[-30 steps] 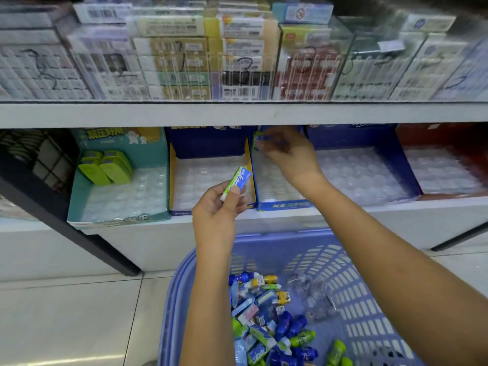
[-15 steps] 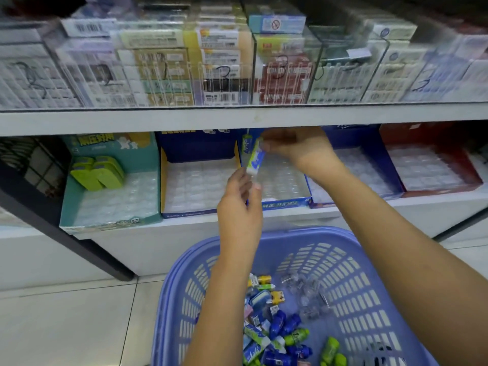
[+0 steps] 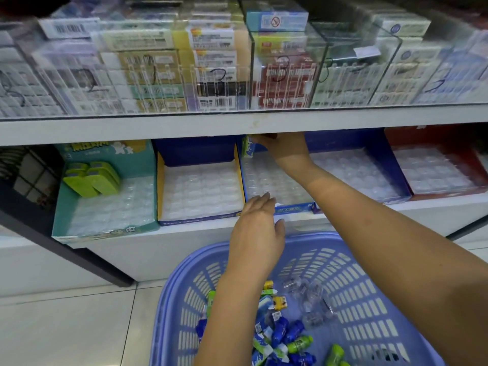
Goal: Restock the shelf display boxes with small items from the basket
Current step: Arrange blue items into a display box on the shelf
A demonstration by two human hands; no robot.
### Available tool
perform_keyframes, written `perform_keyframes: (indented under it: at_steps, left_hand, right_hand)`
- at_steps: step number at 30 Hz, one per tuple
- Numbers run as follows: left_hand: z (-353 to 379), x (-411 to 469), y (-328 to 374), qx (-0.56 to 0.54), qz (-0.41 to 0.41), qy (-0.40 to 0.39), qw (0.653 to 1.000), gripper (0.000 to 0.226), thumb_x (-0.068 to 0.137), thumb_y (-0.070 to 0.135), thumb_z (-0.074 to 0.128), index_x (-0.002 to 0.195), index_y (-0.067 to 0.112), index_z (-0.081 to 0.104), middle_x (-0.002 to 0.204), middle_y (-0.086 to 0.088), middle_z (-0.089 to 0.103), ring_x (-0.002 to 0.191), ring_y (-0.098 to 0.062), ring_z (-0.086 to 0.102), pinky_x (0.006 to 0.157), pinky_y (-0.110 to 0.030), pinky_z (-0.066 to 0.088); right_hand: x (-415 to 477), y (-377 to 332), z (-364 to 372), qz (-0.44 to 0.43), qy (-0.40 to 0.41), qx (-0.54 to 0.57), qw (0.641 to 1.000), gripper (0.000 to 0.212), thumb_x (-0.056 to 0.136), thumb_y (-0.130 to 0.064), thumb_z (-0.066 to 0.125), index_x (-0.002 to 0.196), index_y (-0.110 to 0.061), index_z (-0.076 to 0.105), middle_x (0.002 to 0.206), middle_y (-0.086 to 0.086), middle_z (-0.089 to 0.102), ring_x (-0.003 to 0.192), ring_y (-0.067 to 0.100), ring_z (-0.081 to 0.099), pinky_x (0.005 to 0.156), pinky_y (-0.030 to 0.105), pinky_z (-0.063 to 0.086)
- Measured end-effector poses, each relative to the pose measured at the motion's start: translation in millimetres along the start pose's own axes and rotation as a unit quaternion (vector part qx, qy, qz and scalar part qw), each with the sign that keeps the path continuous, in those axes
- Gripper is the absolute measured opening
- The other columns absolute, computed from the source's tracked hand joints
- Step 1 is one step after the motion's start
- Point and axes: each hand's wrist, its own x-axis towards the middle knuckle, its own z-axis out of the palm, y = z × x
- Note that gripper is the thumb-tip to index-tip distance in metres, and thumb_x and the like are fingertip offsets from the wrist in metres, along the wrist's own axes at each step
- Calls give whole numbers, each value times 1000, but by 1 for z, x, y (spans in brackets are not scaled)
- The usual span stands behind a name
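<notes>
Head camera looks down at a purple basket (image 3: 351, 262), the closest thing. Small items (image 3: 281, 336) in blue, green and yellow wrappers lie in a heap at its bottom, beside the left arm. Clear plastic bits (image 3: 309, 302) lie just right of the heap.

The left hand (image 3: 257, 228) is above the basket's far rim. Its fingers are straight and a bit apart, and it holds nothing. Its fingertips reach the front edge of a blue display box (image 3: 295, 208) on the shelf.

The right hand (image 3: 284, 147) is farther in, at the back of this same box, over its clear bumpy tray (image 3: 264, 178). A small green and white pack (image 3: 247, 150) stands in the back corner, just left of this hand. The shelf edge above hides part of the fingers, so I cannot tell if they pinch the pack or only touch it.

Left of both hands sit a blue and yellow box (image 3: 195, 151) and a teal box (image 3: 105, 230) with green packs (image 3: 92, 178). Right of the right arm sit another blue box (image 3: 343, 141) and a red box (image 3: 435, 136). Above the hands, clear cases (image 3: 282, 75) hold stacked packets.
</notes>
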Motion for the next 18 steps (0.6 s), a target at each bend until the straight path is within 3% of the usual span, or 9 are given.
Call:
perform_keyframes:
  at_steps: [3, 9, 11, 13, 15, 16, 18]
  left_hand:
    - [0, 0, -1, 0, 2, -4, 1000, 51, 98, 27, 44, 146, 15, 32, 155, 4, 26, 143, -9, 14, 112, -18, 13]
    - [-2, 1, -4, 6, 16, -14, 1000, 51, 98, 26, 45, 146, 15, 33, 155, 4, 26, 143, -9, 16, 112, -17, 12]
    - [-4, -2, -2, -8, 24, 0, 1000, 47, 98, 25, 45, 143, 15, 38, 152, 3, 33, 140, -9, 24, 110, -17, 17]
    - [-8, -11, 2, -62, 29, 81, 994, 34, 97, 25, 47, 128, 16, 56, 134, 2, 55, 121, -8, 48, 98, -17, 34]
    - [-10, -20, 6, -111, 31, 165, 980, 21, 96, 27, 48, 101, 19, 67, 97, 5, 68, 85, -7, 60, 74, -23, 47]
    - [-9, -24, 5, -118, 22, 165, 979, 22, 95, 30, 48, 91, 19, 67, 82, 5, 67, 73, -9, 60, 65, -27, 48]
    - [0, -27, -4, -88, -13, 80, 993, 27, 94, 31, 47, 81, 15, 65, 69, -1, 66, 64, -18, 59, 60, -35, 49]
  right_hand:
    - [1, 9, 8, -11, -62, -48, 997, 14, 85, -11, 67, 96, -3, 72, 91, 0, 68, 92, 15, 63, 70, -4, 36]
    - [-4, 6, 2, -90, -100, -160, 978, 18, 89, -8, 58, 100, -3, 72, 101, 14, 71, 95, 27, 65, 89, 36, 48]
    - [-9, -5, -4, -83, -130, -186, 970, 26, 90, -8, 55, 113, -7, 67, 112, 12, 68, 102, 26, 62, 93, 34, 46]
    - [-21, -14, -15, -70, -148, -192, 968, 35, 90, -10, 57, 124, -12, 60, 117, 9, 63, 101, 20, 60, 90, 23, 44]
    - [-48, -20, -33, -41, -135, -156, 978, 31, 87, -18, 63, 118, -14, 62, 107, 4, 64, 88, 15, 59, 76, 17, 43]
    - [-65, -20, -42, -10, -144, -125, 982, 25, 86, -20, 66, 110, -14, 65, 101, 4, 66, 83, 17, 60, 72, 21, 46]
    - [-106, -12, -57, 46, -203, -83, 974, 15, 82, -21, 70, 94, -11, 69, 91, 10, 70, 78, 22, 65, 70, 32, 54]
